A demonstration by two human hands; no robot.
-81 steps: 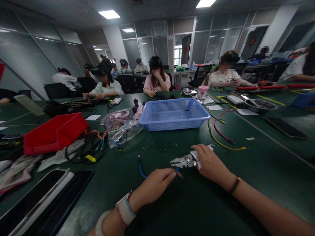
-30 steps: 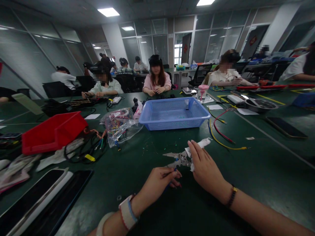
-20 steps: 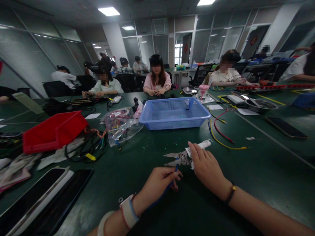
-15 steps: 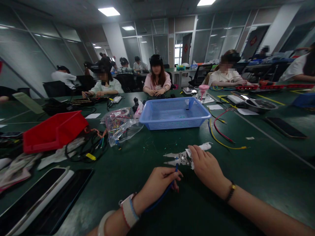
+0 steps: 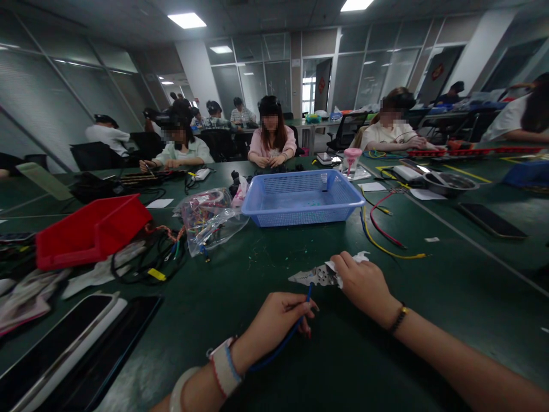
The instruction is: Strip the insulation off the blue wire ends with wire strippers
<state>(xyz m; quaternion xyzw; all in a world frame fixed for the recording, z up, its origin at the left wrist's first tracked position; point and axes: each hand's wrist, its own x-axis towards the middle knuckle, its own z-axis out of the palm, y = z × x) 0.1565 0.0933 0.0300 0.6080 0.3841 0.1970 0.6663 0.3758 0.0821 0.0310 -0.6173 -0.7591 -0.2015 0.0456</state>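
Between thumb and fingers, my left hand [image 5: 281, 313] pinches a blue wire [image 5: 278, 350] close to its upper end. That end stands up at the jaws of a pair of wire strippers [image 5: 316, 276], whose jaws are closed and point left. My right hand [image 5: 364, 286] is wrapped round the handles, which have white wrapping on them. The rest of the wire runs down behind my left wrist, partly hidden. Small green and blue scraps lie on the green table [image 5: 240, 320] beyond the tool.
A blue plastic basket [image 5: 302, 217] stands ahead, with a clear bag of wires [image 5: 210, 220] and a red bin [image 5: 92, 232] to its left. Yellow and red wires [image 5: 386, 229] lie right of it. Phones [image 5: 81, 349] rest at lower left. Several people sit across the table.
The wire strippers' jaws have gone from spread apart to closed, at the end of the blue wire. My right hand has closed further on the handles. My left hand has hardly moved.
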